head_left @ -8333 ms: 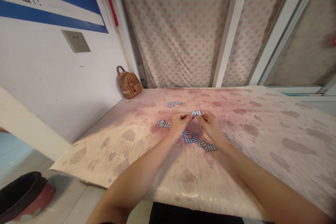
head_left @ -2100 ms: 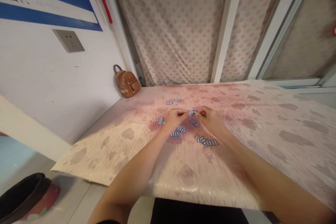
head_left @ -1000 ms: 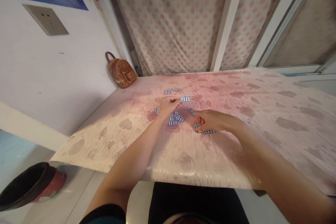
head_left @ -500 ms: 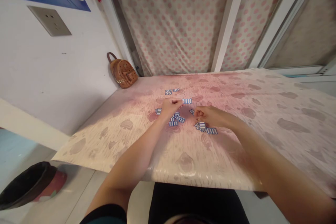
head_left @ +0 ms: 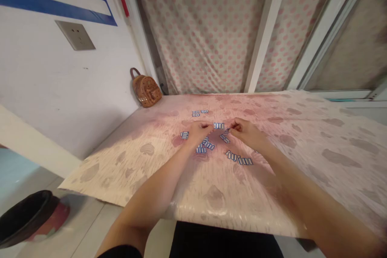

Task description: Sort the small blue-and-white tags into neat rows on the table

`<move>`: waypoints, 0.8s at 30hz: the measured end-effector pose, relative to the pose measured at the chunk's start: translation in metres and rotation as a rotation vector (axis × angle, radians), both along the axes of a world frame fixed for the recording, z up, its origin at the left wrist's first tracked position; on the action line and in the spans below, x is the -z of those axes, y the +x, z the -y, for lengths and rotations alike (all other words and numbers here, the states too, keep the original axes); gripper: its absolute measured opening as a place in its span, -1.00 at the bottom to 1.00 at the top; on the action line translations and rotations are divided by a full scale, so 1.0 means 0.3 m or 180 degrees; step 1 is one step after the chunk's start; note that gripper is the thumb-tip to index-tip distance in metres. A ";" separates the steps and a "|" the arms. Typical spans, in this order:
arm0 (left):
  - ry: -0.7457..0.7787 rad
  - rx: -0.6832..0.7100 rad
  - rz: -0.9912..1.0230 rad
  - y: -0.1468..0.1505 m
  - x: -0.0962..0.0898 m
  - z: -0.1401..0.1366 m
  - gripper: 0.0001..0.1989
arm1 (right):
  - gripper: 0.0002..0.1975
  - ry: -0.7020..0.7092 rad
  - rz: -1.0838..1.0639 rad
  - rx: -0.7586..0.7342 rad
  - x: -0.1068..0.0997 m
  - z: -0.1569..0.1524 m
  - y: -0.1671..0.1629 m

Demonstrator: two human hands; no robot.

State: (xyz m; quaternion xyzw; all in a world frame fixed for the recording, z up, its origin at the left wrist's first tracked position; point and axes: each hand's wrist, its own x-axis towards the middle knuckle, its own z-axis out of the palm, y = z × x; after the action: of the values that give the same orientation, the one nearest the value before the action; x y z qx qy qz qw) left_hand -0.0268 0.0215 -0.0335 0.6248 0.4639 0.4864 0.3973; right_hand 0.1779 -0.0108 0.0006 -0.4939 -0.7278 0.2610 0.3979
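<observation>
I'd keep my left hand [head_left: 198, 133] steady with a light pinch so the striped strip [head_left: 219, 125] doesn't twist, and work my right hand [head_left: 247, 133] in from the free end. Strip's near frame centre, slightly right: left fingers pinch its left end, right fingertips bunched close together, just off its right end. Striped piece [head_left: 224, 138] sits just below-left of those; can't tell if they're gripping anything.

The patterned tabletop [head_left: 215, 197] is bearing blue-and-white pieces [head_left: 245, 161] in scattered clusters; a brown backpack [head_left: 147, 91] is sitting at its far left corner
</observation>
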 end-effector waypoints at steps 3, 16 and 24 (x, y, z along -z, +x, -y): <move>-0.0026 0.0035 0.0040 0.001 -0.002 0.002 -0.76 | -0.93 0.0111 -0.0119 0.0215 0.005 -0.001 -0.005; 0.0050 0.0211 -0.0156 0.009 -0.023 0.029 -0.75 | -0.77 0.0776 0.0387 0.0088 0.012 0.021 -0.026; 0.0195 0.0606 -0.0334 0.015 -0.046 0.052 -0.74 | -0.72 0.1101 0.0560 0.0164 0.037 0.023 -0.043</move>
State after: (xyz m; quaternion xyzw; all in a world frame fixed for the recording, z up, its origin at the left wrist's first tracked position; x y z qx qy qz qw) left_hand -0.0224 0.0059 -0.0197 0.7025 0.4075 0.4271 0.3976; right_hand 0.1649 -0.0176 -0.0103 -0.4576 -0.7808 0.0776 0.4182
